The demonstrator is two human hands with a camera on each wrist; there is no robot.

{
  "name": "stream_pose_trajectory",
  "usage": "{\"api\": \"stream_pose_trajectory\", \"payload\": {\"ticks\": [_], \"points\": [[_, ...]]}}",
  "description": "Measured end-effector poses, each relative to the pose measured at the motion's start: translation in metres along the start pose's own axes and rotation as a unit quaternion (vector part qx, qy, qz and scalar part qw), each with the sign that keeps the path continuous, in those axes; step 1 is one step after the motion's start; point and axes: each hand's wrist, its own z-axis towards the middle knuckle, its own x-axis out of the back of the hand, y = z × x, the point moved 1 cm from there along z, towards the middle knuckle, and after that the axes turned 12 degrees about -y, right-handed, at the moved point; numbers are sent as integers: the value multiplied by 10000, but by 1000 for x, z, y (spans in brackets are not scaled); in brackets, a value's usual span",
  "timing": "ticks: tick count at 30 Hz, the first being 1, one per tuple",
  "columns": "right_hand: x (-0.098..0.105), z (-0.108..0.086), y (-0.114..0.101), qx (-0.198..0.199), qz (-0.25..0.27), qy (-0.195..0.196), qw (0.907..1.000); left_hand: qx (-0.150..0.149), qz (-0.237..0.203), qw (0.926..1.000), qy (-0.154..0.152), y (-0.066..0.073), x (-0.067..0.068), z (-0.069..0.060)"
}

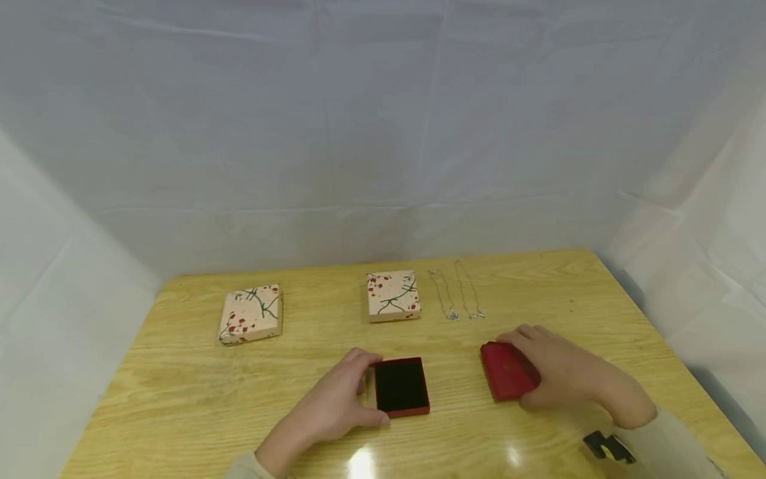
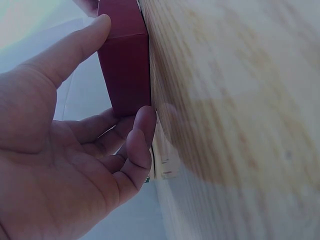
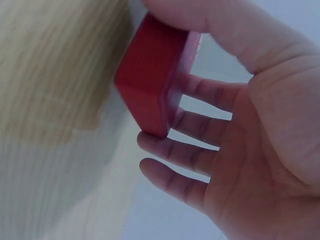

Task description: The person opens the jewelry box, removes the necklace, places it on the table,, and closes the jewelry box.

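Black-lined red box rests on wooden table, pale cloth behind.

Red box with black lining

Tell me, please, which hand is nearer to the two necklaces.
The right hand, just below and right of the necklaces in the head view; the left hand is farther, below and left.

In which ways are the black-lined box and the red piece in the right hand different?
The black-lined box shows a black inside; the red piece shows a red face. The left hand grips the black-lined box; the right hand grips the red piece. Both have red sides.
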Motion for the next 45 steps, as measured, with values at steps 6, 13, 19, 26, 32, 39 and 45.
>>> {"api": "stream_pose_trajectory", "payload": {"ticks": [6, 13, 19, 26, 32, 39, 45], "points": [[6, 5, -14, 188, -38, 185, 9996, -2, 33, 10000, 11, 0, 0, 1], [8, 20, -33, 289, -139, 261, 9991, 29, 5, 10000, -4, 0, -1, 1], [6, 36, -53, 492, -203, 233, 9983, 58, 2, 10000, -13, 1, -1, 1], [1, 53, -72, 732, -345, 284, 9963, 60, 22, 10000, 38, 3, -1, 0], [-3, 64, -87, 885, -456, 340, 9945, 19, 47, 9999, 130, 4, -1, 0], [-7, 75, -99, 896, -439, 238, 9947, 26, 8, 9999, 161, 3, -1, 0], [-12, 82, -105, 922, -487, 212, 9943, 23, -9, 9999, 149, 3, -1, 0]]}}
